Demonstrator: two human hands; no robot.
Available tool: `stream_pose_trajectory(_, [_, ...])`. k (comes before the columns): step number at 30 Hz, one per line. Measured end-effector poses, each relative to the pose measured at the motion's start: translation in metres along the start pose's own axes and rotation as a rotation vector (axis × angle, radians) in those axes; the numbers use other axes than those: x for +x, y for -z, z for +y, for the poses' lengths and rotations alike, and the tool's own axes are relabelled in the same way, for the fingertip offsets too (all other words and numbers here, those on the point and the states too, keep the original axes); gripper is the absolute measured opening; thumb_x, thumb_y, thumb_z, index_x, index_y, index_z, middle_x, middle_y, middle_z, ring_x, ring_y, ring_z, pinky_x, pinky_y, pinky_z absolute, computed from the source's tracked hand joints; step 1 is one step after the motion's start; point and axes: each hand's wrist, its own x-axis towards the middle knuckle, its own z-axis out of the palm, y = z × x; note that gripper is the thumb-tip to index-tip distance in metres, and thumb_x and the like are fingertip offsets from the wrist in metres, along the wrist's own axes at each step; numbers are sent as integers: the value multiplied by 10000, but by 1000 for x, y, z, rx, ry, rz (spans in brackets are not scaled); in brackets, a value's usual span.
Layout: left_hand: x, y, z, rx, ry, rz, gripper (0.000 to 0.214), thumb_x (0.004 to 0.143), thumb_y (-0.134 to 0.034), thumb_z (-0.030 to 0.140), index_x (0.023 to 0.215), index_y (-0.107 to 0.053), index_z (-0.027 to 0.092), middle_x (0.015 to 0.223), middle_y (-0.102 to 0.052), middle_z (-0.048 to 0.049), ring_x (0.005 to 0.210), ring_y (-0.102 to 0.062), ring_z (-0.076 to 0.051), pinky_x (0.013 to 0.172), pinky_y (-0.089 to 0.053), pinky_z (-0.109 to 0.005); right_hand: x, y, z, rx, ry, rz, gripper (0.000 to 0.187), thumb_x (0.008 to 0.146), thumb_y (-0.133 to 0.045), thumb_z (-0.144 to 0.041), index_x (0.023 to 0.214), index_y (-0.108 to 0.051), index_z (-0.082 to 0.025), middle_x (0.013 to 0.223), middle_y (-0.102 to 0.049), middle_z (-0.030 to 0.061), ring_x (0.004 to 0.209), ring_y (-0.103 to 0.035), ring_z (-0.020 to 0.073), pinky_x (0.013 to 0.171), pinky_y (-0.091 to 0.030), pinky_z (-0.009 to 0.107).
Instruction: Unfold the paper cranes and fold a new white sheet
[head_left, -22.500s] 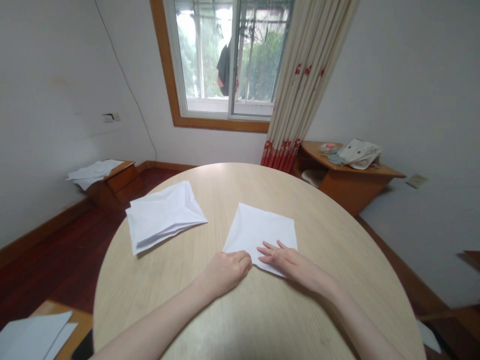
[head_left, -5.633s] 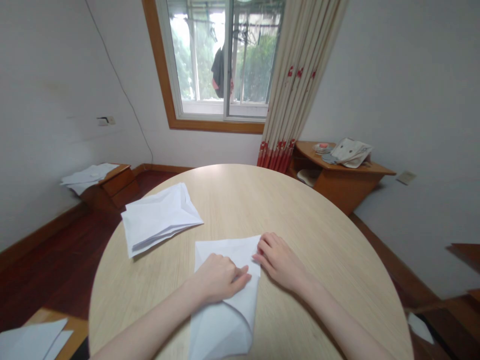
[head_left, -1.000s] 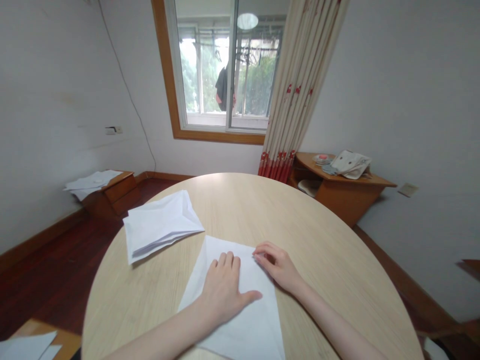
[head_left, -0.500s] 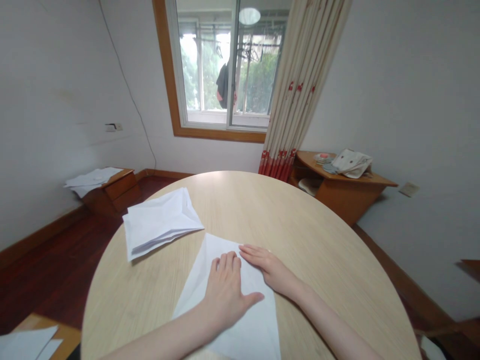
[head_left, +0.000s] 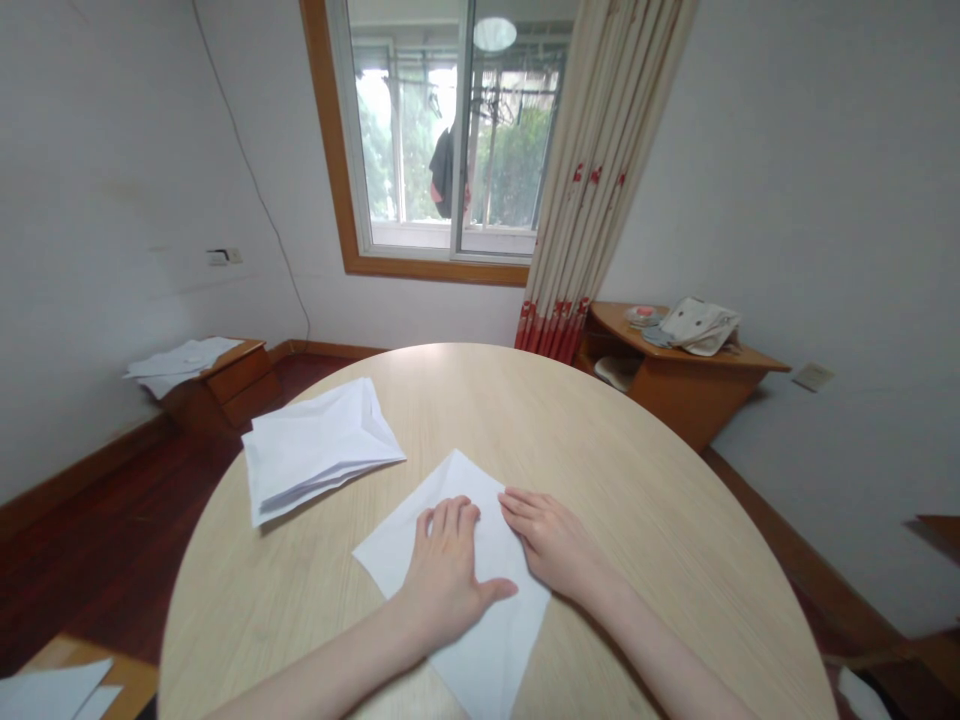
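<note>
A white sheet of paper (head_left: 491,650) lies on the table before me, turned so one corner points away. It looks folded, though its layers are hard to make out. My left hand (head_left: 450,570) rests palm down on its middle, fingers slightly bent and thumb stretched out to the right. Along the paper's upper right edge lies my right hand (head_left: 547,540), flat, its fingers together and extended, the fingertips on the edge. Neither hand grips anything. To the left, a stack of folded white papers (head_left: 315,440) sits close to the table's rim.
The round wooden table (head_left: 630,480) spans the foreground. A low cabinet (head_left: 236,385) with papers stands at the left wall. At the right, a corner desk (head_left: 690,390) holds a cloth bag (head_left: 701,325). More paper (head_left: 52,690) lies at the lower left.
The paper has turned clockwise under my hands; its far corner has shifted right and a side corner now shows at left. My right hand has moved slightly right.
</note>
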Motion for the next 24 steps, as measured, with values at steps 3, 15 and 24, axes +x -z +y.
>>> stream_pose_trajectory(3, [1,2,-2,-3,7,1,676,690,-734,513,1201,-477,153,1281,-509,-163,1208,-434,-343,1018,-284,-505,0,4,-3,-17,-22,-20,484,765,-450,8,1188,-647,-121,1239,-638,138,1196,-554,278,988,-459,429])
stream_pose_trajectory(15, [6,6,-7,100,15,7,498,845,-637,301,1293,-462,169,1337,-498,-136,1219,-432,-305,1014,-313,-478,1,27,-26,-189,-288,-255,475,776,-416,5,1204,-612,-56,1278,-604,171,1194,-555,265,987,-431,355])
stream_pose_trajectory(24, [10,10,-12,205,-52,-92,323,935,-500,249,1253,-556,250,1335,-538,-88,1132,-504,-294,909,-416,-462,-3,29,-29,-258,-268,-281,482,776,-401,38,1178,-624,-107,1281,-606,153,1117,-613,266,901,-476,350])
